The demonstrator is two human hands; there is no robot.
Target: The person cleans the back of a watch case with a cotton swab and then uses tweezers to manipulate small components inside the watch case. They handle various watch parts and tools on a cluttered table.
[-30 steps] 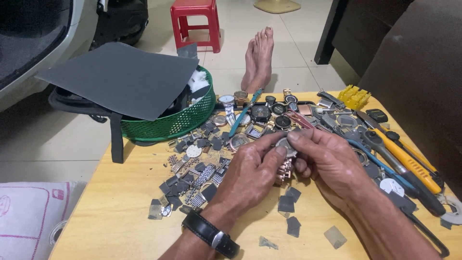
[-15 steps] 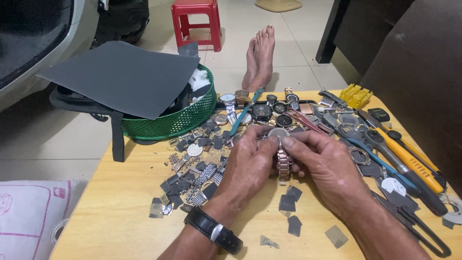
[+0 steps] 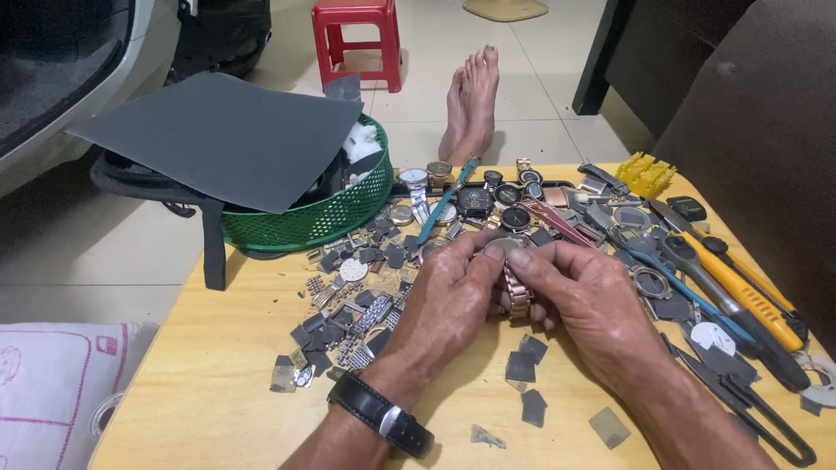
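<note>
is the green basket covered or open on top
Partly covered: a dark grey sheet lies across the green basket, leaving its right side open.

We see a rose-toned metal watch [image 3: 515,283] with a shiny linked bracelet resting on a pale, smooth wooden table [image 3: 218,392]. Behind it we note a green plastic mesh basket [image 3: 322,218] under a matt, rough dark-grey abrasive sheet [image 3: 222,135], and a glossy red plastic stool [image 3: 359,39]. We also note a black leather-like wrist strap [image 3: 379,413] with a metal buckle, and a knife [image 3: 740,283] with a yellow plastic handle.
</note>
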